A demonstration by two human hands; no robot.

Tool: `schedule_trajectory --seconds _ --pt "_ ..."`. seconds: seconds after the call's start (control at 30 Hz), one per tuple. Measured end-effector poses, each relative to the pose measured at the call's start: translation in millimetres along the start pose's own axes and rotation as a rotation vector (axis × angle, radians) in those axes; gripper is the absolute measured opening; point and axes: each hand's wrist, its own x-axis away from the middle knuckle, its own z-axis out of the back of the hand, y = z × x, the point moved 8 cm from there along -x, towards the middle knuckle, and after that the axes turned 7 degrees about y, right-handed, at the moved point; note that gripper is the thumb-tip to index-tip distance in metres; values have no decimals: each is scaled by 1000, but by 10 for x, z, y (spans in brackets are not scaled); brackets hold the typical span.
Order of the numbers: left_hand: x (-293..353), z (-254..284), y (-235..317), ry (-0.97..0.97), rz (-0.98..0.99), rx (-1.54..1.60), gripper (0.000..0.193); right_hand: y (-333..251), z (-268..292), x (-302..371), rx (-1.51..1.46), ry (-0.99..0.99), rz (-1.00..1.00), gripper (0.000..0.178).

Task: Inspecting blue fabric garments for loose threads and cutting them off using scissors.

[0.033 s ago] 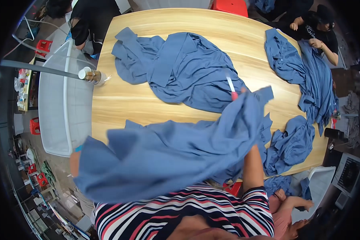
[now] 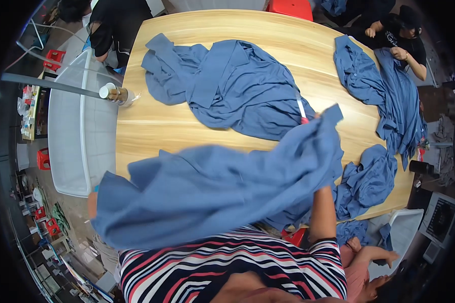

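A blue-grey collared shirt [image 2: 212, 187] is held up across my front, blurred along its lower left. My right hand [image 2: 317, 116] shows only as fingertips at the shirt's upper right; the fingers are closed on a slim pale-bladed tool with a red handle [image 2: 304, 120], against the bunched cloth. The tool's exact kind cannot be made out. At the shirt's left edge a strip of my left hand [image 2: 92, 204] or wrist shows, and the cloth hides its fingers. Beyond lies another blue-grey shirt [image 2: 237, 96], spread and rumpled on the wooden table [image 2: 151, 129].
More blue-grey garments [image 2: 366, 182] lie at the right. A co-worker [image 2: 409, 48] handles one at the far right; another person [image 2: 364, 267] sits at the lower right. A white tub [image 2: 68, 131] and a metal pole [image 2: 50, 83] with a cup-like roll [image 2: 114, 93] stand left.
The shirt's middle has lifted and its folds have shifted. My right hand and the red-handled tool have moved slightly right.
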Motion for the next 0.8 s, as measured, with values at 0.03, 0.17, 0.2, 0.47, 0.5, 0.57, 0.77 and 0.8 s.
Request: schedule_trajectory --seconds 0.03,0.17,0.2,0.47,0.5,0.57,0.77,0.8 --pt "179 200 26 164 -2 -1 28 10 187 101 76 -84 -3 29" --pt "1053 930 218 660 -84 -83 34 79 1034 910 342 -271 115 28" --pt "1245 1045 236 724 -90 -159 36 110 1161 1173 444 -357 156 28" --pt "2055 1875 -1071 665 578 -73 15 313 970 2827 852 -1216 60 35" --pt "2089 1963 -1229 660 569 -70 15 199 873 2792 677 -1197 24 40" --pt "2482 2101 -1680 282 1317 -838 15 25 746 2629 517 -1184 -3 46" --pt "829 1331 -1643 391 54 -1311 23 -248 637 1751 527 -889 24 47" --pt "498 1175 -1777 381 -18 -1314 26 -269 579 1669 507 -882 36 47"
